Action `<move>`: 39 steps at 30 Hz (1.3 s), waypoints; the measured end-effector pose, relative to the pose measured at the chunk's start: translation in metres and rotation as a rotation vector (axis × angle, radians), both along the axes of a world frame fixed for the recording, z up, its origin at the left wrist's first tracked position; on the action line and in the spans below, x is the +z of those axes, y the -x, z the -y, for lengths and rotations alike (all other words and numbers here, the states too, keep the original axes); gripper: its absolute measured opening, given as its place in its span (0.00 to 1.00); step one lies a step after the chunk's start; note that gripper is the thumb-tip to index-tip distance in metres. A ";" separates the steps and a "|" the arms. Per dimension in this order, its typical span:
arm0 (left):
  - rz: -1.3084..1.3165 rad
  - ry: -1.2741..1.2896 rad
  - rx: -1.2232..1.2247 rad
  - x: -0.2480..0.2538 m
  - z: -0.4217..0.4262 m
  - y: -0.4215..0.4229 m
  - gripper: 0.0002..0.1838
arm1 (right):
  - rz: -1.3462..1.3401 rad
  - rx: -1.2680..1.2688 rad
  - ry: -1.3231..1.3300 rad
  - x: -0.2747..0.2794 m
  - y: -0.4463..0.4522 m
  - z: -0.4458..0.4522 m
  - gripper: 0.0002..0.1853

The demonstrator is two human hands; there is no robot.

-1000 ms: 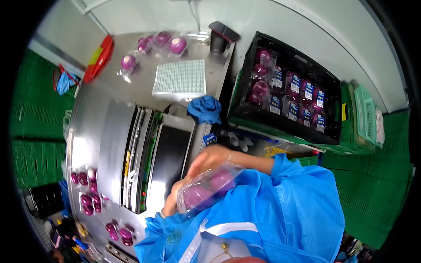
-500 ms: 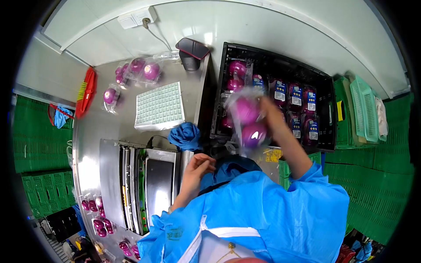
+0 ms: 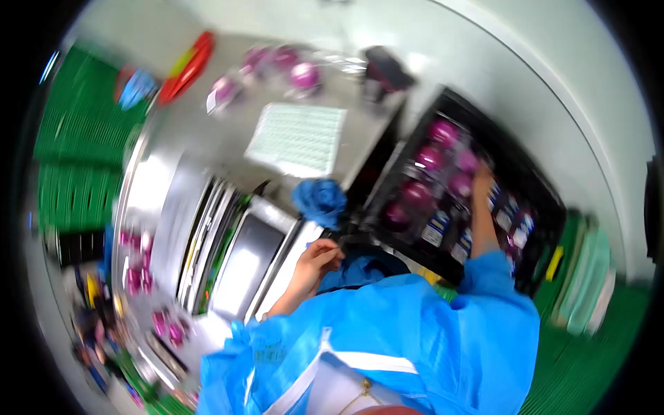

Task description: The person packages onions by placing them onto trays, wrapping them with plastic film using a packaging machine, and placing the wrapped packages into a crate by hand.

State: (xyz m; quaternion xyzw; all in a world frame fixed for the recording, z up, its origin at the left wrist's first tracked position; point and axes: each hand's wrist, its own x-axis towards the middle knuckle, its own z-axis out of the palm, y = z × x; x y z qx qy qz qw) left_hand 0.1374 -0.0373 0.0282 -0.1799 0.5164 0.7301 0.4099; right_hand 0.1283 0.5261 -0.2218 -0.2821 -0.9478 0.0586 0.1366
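My right hand (image 3: 482,177) reaches down into the black crate (image 3: 395,250). It is closed on a clear pack of purple onions (image 3: 462,174), which sits low among the other packs; motion blur smears the fingertips. More onion packs (image 3: 423,174) lie along the crate's left side, and packs with blue-and-white labels (image 3: 436,228) lie toward the front and right. My left hand (image 3: 322,259) hovers before my body, loosely curled with nothing visible in it. It is nearest to the bunched blue cloth (image 3: 319,203) at the table's edge.
On the steel table (image 3: 194,131) lie a sheet of labels (image 3: 297,138) and more packed onions (image 3: 285,59). A dark cup with a phone (image 3: 384,72) stands at the back. A machine with a dark panel (image 3: 247,261) is left of me. Green crates (image 3: 76,200) stand at the sides.
My right hand has carried the onion pack from the crate's front edge down inside, farther from me. My view has turned, so the crate appears tilted. The left hand stays curled in place.
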 end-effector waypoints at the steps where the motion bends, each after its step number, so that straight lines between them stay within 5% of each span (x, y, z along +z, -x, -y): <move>1: -0.006 0.011 0.054 0.001 0.006 -0.002 0.06 | -0.029 0.091 -0.355 -0.029 -0.004 -0.018 0.21; 2: -0.025 -0.012 0.071 -0.002 0.011 -0.003 0.06 | 0.637 -0.085 -0.731 0.012 0.007 0.009 0.20; 3: -0.047 -0.026 0.099 -0.006 0.016 -0.005 0.06 | 0.891 -0.009 -0.852 0.082 0.013 0.050 0.18; 4: -0.082 -0.045 0.107 -0.011 0.021 -0.007 0.05 | 0.761 0.132 -1.168 0.071 -0.001 0.033 0.19; 5: -0.119 -0.064 0.117 -0.016 0.027 -0.007 0.05 | 0.771 0.010 -0.937 0.085 0.008 0.036 0.20; 6: -0.149 -0.079 0.128 -0.017 0.034 -0.008 0.06 | 0.645 -0.016 -1.148 0.058 0.003 -0.004 0.25; 8: -0.232 -0.094 0.184 -0.012 0.070 -0.004 0.08 | -0.050 -0.559 -0.097 0.124 0.032 0.037 0.12; 10: -0.382 -0.117 0.290 -0.022 0.117 -0.010 0.11 | -0.527 -0.300 -0.045 0.127 0.049 0.008 0.13; 12: -0.464 0.000 0.520 -0.022 0.181 -0.030 0.10 | -0.577 -0.010 0.111 0.198 0.081 0.089 0.14; 17: -0.481 0.501 1.391 -0.055 0.367 -0.114 0.09 | -0.251 0.730 0.388 0.299 0.154 0.277 0.17; 20: -0.336 0.910 1.721 -0.123 0.493 -0.228 0.21 | -0.046 1.187 0.091 0.328 0.165 0.412 0.14; 22: 0.002 1.093 1.877 -0.142 0.550 -0.301 0.22 | 0.055 1.409 -0.029 0.332 0.156 0.488 0.12; 25: 0.197 1.089 1.821 -0.157 0.606 -0.374 0.27 | 0.282 1.483 0.029 0.346 0.118 0.589 0.10; 30: 0.124 1.186 1.610 -0.191 0.722 -0.382 0.34 | 0.460 1.638 -0.091 0.345 0.099 0.674 0.10; 33: 0.057 1.263 1.367 -0.234 0.807 -0.361 0.34 | 0.494 1.585 -0.102 0.358 0.092 0.716 0.10; 34: 0.112 1.361 1.048 -0.283 0.852 -0.370 0.32 | 0.482 1.575 -0.077 0.361 0.090 0.730 0.10; 36: 0.348 1.358 1.058 -0.256 0.854 -0.336 0.26 | 0.468 1.588 0.019 0.354 0.091 0.738 0.11; 39: 0.299 1.737 0.723 -0.251 0.856 -0.340 0.29 | 0.588 1.577 -0.067 0.350 0.080 0.748 0.12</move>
